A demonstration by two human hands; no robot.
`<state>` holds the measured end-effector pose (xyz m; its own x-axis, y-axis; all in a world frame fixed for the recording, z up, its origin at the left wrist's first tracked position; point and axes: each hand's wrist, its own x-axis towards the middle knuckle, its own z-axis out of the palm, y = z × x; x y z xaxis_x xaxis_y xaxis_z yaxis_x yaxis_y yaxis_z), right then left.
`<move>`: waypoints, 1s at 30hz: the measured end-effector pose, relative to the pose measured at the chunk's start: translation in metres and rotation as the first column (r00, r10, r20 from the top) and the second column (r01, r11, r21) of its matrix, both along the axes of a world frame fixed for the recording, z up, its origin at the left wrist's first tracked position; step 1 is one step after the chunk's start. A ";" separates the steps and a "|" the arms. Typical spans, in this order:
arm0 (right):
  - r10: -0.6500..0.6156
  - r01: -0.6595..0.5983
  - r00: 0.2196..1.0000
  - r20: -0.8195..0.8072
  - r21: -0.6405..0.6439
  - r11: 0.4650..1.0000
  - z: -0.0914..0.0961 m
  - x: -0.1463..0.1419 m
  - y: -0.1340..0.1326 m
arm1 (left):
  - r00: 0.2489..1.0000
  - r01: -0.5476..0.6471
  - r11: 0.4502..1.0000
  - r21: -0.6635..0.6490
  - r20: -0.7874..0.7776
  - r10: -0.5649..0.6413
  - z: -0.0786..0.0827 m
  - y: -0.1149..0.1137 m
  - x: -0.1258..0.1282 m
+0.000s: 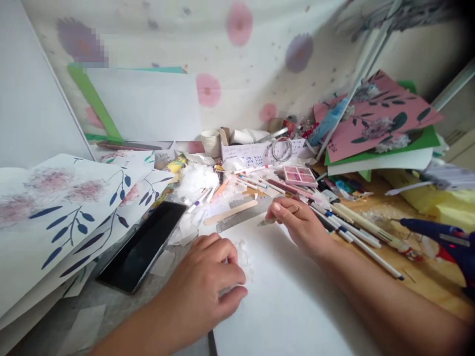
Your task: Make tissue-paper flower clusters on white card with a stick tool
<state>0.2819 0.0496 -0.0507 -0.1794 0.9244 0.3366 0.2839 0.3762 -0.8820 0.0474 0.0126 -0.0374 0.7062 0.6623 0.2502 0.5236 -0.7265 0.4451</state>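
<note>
A white sheet of paper (293, 291) lies in front of me, with a small crumpled white piece (245, 259), tissue-like, on its left part. My left hand (211, 282) rests at the sheet's left side, right beside that piece. Its fingers are loosely curled, a gap shows between thumb and forefinger, and I see nothing held. Over the sheet's upper edge, my right hand (300, 222) pinches a slim tool (267, 222) with a pale greenish tip pointing left; the grip hides most of it. Just beyond lie a wooden craft stick (230, 212) and a metal ruler (256, 207).
A black phone (143, 247) and painted flower sheets (74, 212) lie left. White fluff (196, 180), paper scraps and several pens (352, 232) clutter the back and right. A blue glue gun (438, 232) is far right; a pink card (382, 116) leans behind it.
</note>
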 end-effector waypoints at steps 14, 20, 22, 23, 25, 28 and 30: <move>-0.125 0.062 0.446 0.886 0.108 0.992 0.014 -0.059 0.090 | 0.990 -0.058 0.998 0.007 0.127 0.057 -0.001 -0.006 -0.002; -0.102 0.123 0.244 0.964 0.074 0.990 0.011 -0.051 0.117 | 0.981 -0.129 0.992 -0.010 0.144 0.130 0.001 -0.003 -0.002; -0.106 0.121 0.229 0.968 0.080 0.989 0.011 -0.048 0.117 | 0.978 -0.157 0.987 -0.030 0.134 0.159 0.002 -0.001 -0.003; -0.114 0.125 0.230 0.967 0.086 0.988 0.010 -0.048 0.116 | 0.976 -0.168 0.985 -0.037 0.131 0.172 0.003 0.000 -0.004; -0.132 0.139 0.249 0.960 0.099 0.985 0.010 -0.048 0.114 | 0.972 -0.191 0.980 -0.050 0.132 0.197 0.003 0.002 -0.005; -0.157 0.159 0.326 0.932 0.109 0.981 0.014 -0.047 0.107 | 0.960 -0.229 0.971 -0.069 0.147 0.237 0.002 0.006 -0.007; -0.162 0.154 0.405 0.900 0.107 0.982 0.021 -0.045 0.098 | 0.947 -0.256 0.963 -0.088 0.179 0.268 0.000 0.009 -0.009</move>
<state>0.2371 0.1477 -0.0300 -0.2336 0.9690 0.0799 0.9678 0.2396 -0.0772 0.0385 0.0214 -0.0370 0.4501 0.8363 0.3132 0.5945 -0.5423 0.5937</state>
